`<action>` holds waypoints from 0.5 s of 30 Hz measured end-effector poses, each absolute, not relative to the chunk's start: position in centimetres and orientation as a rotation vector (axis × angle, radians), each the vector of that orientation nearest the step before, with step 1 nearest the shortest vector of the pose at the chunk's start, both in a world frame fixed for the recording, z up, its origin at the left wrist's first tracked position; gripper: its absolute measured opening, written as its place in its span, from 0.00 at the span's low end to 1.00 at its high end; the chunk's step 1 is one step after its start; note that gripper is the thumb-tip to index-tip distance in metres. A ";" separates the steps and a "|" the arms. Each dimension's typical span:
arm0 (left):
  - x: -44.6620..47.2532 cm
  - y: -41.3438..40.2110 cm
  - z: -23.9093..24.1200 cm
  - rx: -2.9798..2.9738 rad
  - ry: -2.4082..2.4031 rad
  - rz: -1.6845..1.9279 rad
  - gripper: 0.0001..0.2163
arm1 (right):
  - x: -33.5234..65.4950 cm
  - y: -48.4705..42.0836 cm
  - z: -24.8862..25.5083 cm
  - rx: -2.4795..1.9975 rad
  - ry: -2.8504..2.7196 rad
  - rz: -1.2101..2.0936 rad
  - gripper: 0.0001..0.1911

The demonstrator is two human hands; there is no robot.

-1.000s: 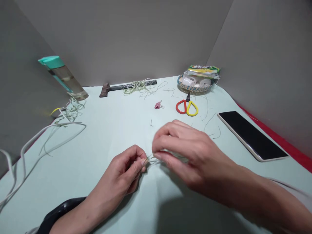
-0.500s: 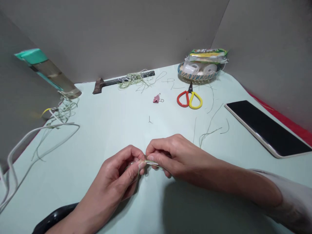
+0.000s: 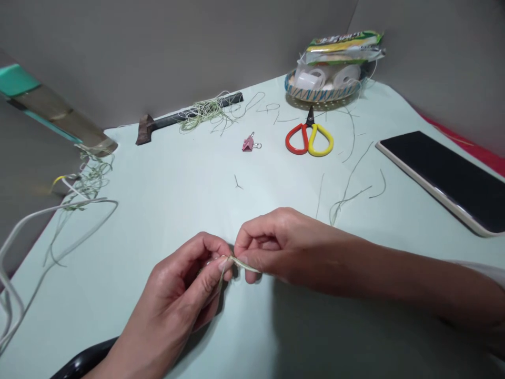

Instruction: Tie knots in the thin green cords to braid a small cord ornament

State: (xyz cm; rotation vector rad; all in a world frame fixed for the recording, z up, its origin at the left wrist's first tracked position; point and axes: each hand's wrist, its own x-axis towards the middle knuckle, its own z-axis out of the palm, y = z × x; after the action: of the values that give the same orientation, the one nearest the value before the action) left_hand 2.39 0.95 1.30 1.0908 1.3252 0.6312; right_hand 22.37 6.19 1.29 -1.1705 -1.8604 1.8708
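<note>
A small bundle of pale green cords [image 3: 245, 266] runs between my two hands, low in the middle of the view. My left hand [image 3: 193, 287] pinches it between thumb and forefinger, and a thin strand hangs down from that thumb. Part of the bundle is hidden inside the curled left fingers. Close to the left fingertips, my right hand [image 3: 276, 245] is closed on the bundle's other side, thumb against forefinger. Beyond the hands, a short forked scrap of cord [image 3: 238, 182] lies on the pale table [image 3: 177, 189].
Scissors [image 3: 309, 137], a pink binder clip [image 3: 249, 143] and a hammer [image 3: 158, 123] with tangled cord [image 3: 205, 113] over its handle lie farther back. A phone [image 3: 453, 179] lies right, a woven basket [image 3: 323, 95] behind. White cable [image 3: 23, 221] and a leaning clear container [image 3: 59, 113] are left.
The camera view has shifted, so the table things sit higher. My right hand has turned slightly and its fingers have shifted along the cords; both hands keep their hold.
</note>
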 end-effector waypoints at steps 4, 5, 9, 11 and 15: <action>2.5 0.9 1.2 1.034 1.311 0.656 0.10 | 22.7 6.3 2.2 -1.207 -1.886 1.904 0.11; 2.5 0.9 1.1 1.025 1.312 0.660 0.10 | 22.8 6.3 2.5 -1.205 -1.899 1.889 0.11; 2.6 1.0 1.1 1.007 1.317 0.664 0.12 | 22.8 6.2 2.8 -1.238 -1.887 1.855 0.07; 2.6 1.0 1.1 1.000 1.316 0.665 0.12 | 22.7 6.2 2.6 -1.231 -1.900 1.836 0.05; 2.6 0.9 1.0 0.958 1.331 0.676 0.11 | 22.5 6.0 2.0 -1.184 -1.962 1.705 0.09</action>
State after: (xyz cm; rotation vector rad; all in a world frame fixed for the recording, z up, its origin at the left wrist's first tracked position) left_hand 2.65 0.91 1.00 0.9583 1.3314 0.6763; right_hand 22.49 5.96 2.03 -1.1836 -1.9621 1.7052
